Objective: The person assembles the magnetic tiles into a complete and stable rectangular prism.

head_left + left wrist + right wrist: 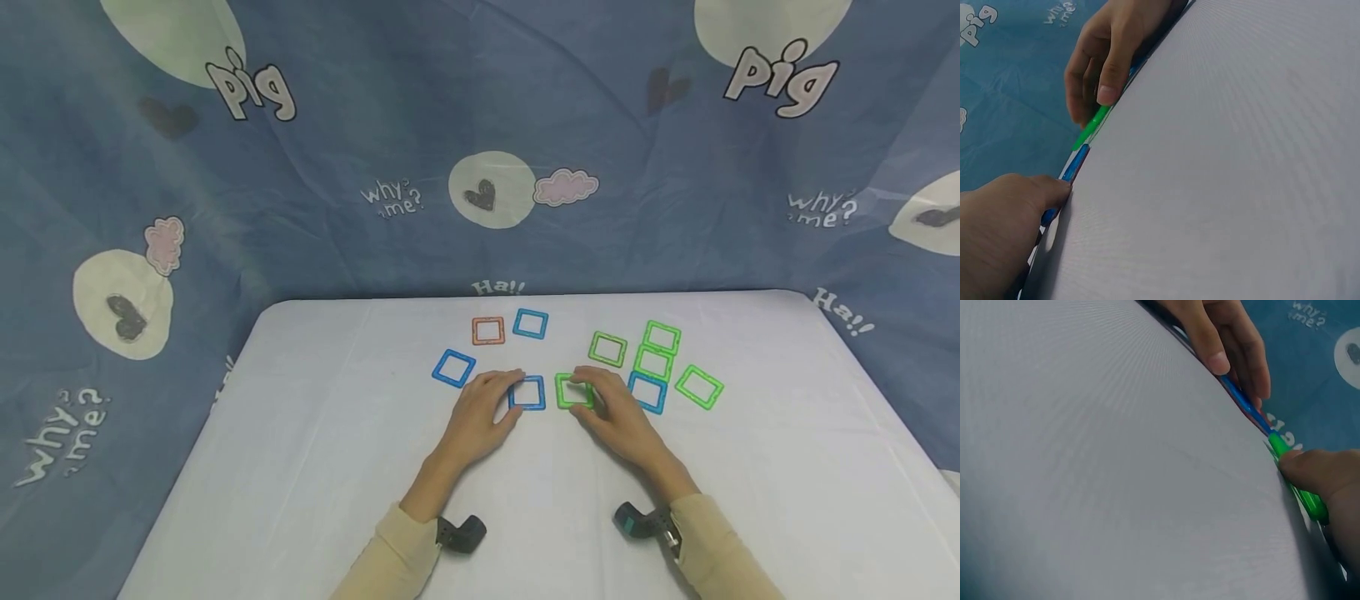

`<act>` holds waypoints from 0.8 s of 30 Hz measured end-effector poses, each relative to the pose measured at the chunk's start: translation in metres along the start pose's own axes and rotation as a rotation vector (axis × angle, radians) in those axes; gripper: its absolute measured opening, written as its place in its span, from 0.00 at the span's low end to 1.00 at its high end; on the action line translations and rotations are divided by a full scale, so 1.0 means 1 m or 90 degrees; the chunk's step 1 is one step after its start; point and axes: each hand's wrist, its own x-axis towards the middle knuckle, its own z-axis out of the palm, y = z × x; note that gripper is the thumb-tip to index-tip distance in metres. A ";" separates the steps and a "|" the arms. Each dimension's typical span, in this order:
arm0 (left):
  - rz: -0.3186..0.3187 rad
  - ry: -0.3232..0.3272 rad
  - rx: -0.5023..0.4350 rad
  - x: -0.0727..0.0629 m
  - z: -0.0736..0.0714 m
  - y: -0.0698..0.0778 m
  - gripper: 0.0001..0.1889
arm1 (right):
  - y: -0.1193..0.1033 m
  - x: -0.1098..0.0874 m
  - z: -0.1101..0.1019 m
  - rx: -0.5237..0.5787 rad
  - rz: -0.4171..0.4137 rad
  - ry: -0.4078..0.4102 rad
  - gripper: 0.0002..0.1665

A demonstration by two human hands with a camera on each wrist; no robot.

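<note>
Flat on the white table lies a blue square frame, its centre see-through. My left hand holds it at the left side, with the thumb on the near edge and a finger on the far edge. Just right of it, across a small gap, is a green square frame. My right hand grips that one from the right, thumb near and fingers far. In the left wrist view the left thumb touches the blue frame's edge; in the right wrist view the right thumb rests against the green frame.
Behind the hands lie an orange frame and a blue frame. Another blue frame sits left. To the right are a green frame, a touching column of two green frames and one blue frame, and a tilted green frame.
</note>
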 end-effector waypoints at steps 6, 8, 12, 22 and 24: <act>0.005 0.009 0.013 0.002 -0.001 0.002 0.25 | -0.001 0.002 0.001 -0.021 0.008 0.000 0.24; 0.000 0.004 0.016 0.002 -0.001 0.003 0.25 | -0.001 0.002 0.002 -0.025 0.010 0.002 0.24; -0.003 -0.001 0.017 0.001 0.000 0.003 0.25 | -0.001 0.002 0.004 -0.034 0.006 0.008 0.24; 0.001 -0.002 0.032 0.002 0.004 0.005 0.24 | 0.001 0.000 0.006 -0.042 -0.001 0.013 0.25; 0.001 -0.004 0.038 0.002 0.004 0.005 0.24 | 0.001 0.001 0.006 -0.044 -0.002 0.013 0.25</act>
